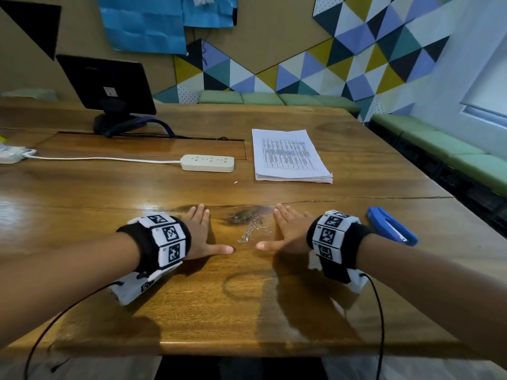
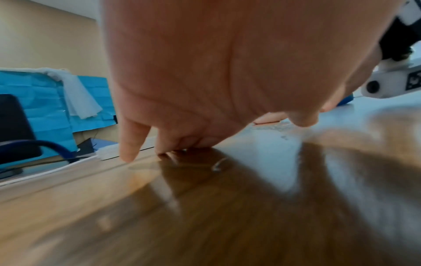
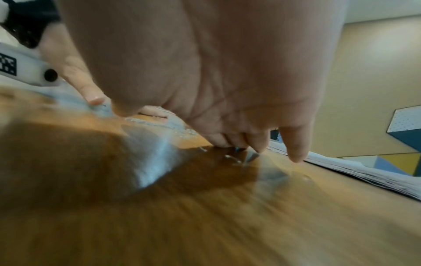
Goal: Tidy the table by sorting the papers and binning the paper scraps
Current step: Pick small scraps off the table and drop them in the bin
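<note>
While both palms lie flat on the glossy wooden tabletop (image 1: 247,311), the left hand (image 1: 203,234) and the right hand (image 1: 288,231) frame a small heap of thin, bent metal staples (image 1: 251,224) that sits between them on a dark knot in the grain. Each hand has its fingers (image 1: 199,213) straight and held close together, thumbs stretched inward toward one another, tips apart; neither hand holds anything. Both wrists carry black bands with white blocks printed in black square codes. Just right of the right wrist lies a blue plastic stapler (image 1: 392,226), long and wedge-shaped. Farther off, a tiny white paper scrap (image 1: 235,182) rests alone on the wood. Beyond it a neat rectangular stack of printed papers (image 1: 289,156) lies flat, with a cream power strip (image 1: 207,163) to its left, its white cord running leftward. At the far side stands a dark monitor (image 1: 107,83).
</note>
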